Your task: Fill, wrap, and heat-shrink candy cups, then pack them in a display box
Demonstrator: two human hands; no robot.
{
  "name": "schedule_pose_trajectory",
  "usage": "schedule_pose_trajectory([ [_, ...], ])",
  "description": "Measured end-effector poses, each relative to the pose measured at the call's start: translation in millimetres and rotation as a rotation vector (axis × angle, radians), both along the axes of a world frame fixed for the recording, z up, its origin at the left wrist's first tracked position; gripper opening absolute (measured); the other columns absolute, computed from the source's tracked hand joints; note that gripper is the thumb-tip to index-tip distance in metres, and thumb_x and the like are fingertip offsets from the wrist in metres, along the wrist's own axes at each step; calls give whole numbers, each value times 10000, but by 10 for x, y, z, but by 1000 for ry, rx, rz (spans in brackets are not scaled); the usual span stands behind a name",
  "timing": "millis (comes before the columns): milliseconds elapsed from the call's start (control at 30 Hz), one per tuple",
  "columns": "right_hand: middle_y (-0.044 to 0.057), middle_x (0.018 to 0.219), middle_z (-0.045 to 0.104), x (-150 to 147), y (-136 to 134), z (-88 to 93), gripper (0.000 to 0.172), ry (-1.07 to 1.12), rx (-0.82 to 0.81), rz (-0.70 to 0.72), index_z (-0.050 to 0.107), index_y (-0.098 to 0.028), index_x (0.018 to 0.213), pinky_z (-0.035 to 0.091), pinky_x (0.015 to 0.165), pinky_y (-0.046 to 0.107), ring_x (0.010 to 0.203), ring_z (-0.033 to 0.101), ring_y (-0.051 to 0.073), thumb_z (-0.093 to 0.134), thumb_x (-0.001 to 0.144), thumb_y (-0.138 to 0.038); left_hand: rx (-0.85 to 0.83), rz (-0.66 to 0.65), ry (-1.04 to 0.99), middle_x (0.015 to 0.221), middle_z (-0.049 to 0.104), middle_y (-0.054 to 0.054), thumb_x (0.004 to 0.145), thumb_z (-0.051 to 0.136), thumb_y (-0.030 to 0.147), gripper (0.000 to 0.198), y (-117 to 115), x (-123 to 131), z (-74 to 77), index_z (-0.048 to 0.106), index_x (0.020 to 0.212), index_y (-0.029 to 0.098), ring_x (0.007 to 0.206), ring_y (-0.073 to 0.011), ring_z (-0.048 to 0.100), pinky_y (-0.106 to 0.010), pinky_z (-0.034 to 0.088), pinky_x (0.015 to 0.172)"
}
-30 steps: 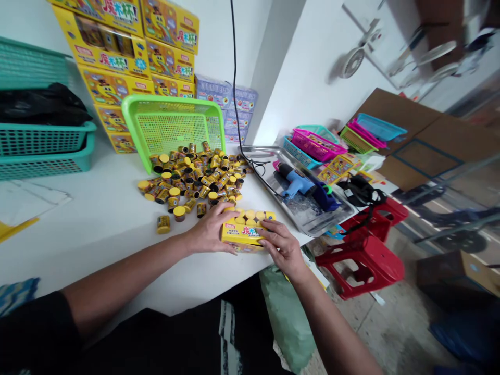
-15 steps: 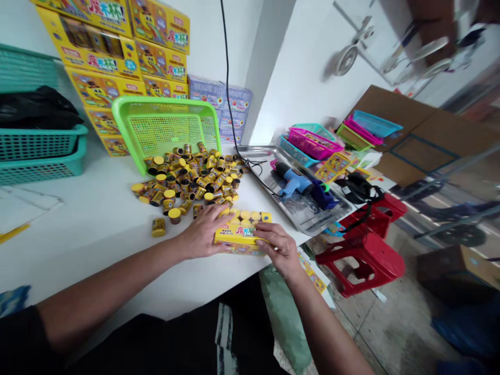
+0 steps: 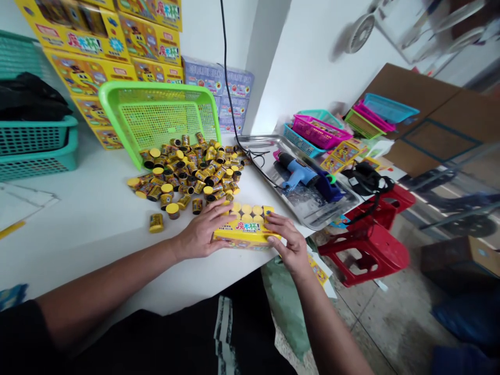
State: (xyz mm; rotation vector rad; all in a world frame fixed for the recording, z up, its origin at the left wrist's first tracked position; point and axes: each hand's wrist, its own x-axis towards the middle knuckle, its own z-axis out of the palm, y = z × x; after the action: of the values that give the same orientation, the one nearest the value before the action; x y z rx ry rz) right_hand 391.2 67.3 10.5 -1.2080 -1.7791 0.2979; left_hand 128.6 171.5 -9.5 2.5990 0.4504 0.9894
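Observation:
A yellow printed box (image 3: 245, 235) lies near the table's front edge, with yellow round lids (image 3: 247, 209) showing in rows through its top opening. Around its left end is my left hand (image 3: 203, 232), fingers over the top and thumb at the lower front. My right hand (image 3: 288, 242) grips the right end in the same way. Behind the box spreads a heap of small yellow-and-brown cups (image 3: 191, 172), spilling from a tipped green basket (image 3: 160, 112). One cup (image 3: 156, 223) stands apart, left of my left hand.
Stacked yellow boxes (image 3: 150, 41) and purple boxes (image 3: 234, 86) stand at the back. Teal baskets (image 3: 35, 148) are at the left. On the right, a metal tray (image 3: 312, 221) holds a blue heat gun (image 3: 299, 172); a black cable hangs down to it. Red stools (image 3: 375, 255) stand beyond.
The view has shifted slightly. Both hands remain on the box; my right hand's fingers have moved a little toward its right end, uncovering more of the printed front.

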Motion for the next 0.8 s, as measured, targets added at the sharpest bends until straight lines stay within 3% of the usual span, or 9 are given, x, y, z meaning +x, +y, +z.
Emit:
schedule_pose_trajectory([
  [133, 76, 1106, 713, -56, 61, -119, 193, 95, 29, -58, 727, -276, 1049, 441, 1010, 551, 1163, 595, 280, 593, 915, -317, -29, 4, -34, 1430, 441, -173, 782, 723, 359, 719, 10, 34, -14, 397, 1405, 205, 1426, -363, 264, -597, 300, 1136],
  [267, 71, 1023, 731, -131, 92, -116, 183, 133, 32, -61, 742, -281, 1001, 481, 958, 531, 1073, 637, 273, 596, 913, -346, -46, 5, -53, 1437, 427, -179, 790, 717, 326, 743, 13, 57, -29, 348, 1424, 210, 1430, -365, 261, -610, 297, 1133],
  [467, 96, 1109, 699, -156, -36, -123, 253, -40, 57, -81, 694, -273, 1115, 488, 972, 513, 1153, 594, 268, 527, 943, -354, 9, 63, -9, 1465, 422, -148, 852, 642, 296, 628, 0, -14, -40, 379, 1419, 234, 1419, -350, 303, -572, 359, 1114],
  [600, 93, 1343, 588, -152, -97, -322, 456, -209, 159, -104, 499, -320, 1378, 474, 1012, 544, 1314, 475, 283, 527, 927, -260, 248, 148, -4, 1423, 510, -104, 874, 570, 214, 493, -103, 36, -136, 505, 1359, 267, 1370, -330, 403, -525, 429, 1072],
  [700, 79, 1366, 575, -196, -81, -472, 593, -231, 258, -161, 394, -366, 1449, 502, 988, 558, 1338, 457, 281, 478, 909, -135, 461, 177, -21, 1268, 646, -76, 861, 491, 86, 477, -252, 198, -231, 567, 1304, 248, 1271, -296, 519, -501, 444, 1045],
  [800, 101, 1349, 587, -257, -90, -507, 627, -242, 299, -169, 365, -331, 1473, 516, 963, 574, 1333, 461, 297, 464, 892, -118, 575, 254, -44, 1101, 708, -106, 852, 464, 41, 384, -370, 362, -280, 639, 1163, 183, 1082, -284, 622, -477, 485, 932],
])
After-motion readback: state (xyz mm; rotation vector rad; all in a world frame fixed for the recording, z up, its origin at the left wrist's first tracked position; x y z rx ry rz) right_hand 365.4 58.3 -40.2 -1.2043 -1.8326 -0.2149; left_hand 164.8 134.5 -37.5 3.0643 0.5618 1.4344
